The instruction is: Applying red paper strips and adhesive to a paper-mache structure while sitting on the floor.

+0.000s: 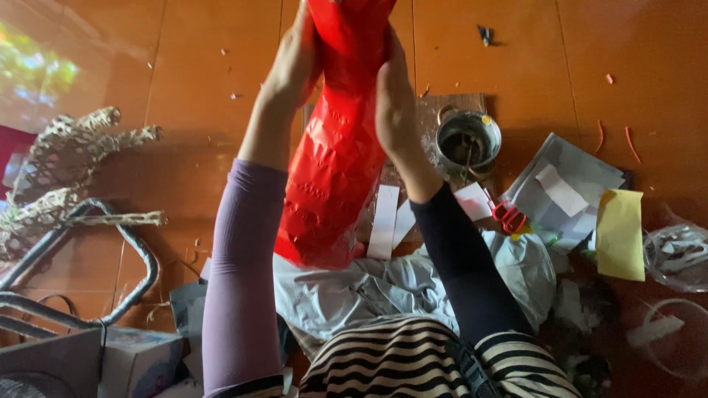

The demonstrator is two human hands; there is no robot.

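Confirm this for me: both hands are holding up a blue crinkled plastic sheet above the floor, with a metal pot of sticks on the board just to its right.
Not quite. The head view shows the crinkled plastic sheet is red, not blue. The rest holds: the left hand and right hand both grip it, and the metal pot stands on the board to its right.

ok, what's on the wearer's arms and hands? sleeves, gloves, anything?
Both hands are bare: no gloves, and no rings or watch visible. The left hand comes out of a snug lilac-purple sleeve; the right hand out of a snug dark navy sleeve. Mismatched colours, both plain, ending at the forearm, short of the wrist.
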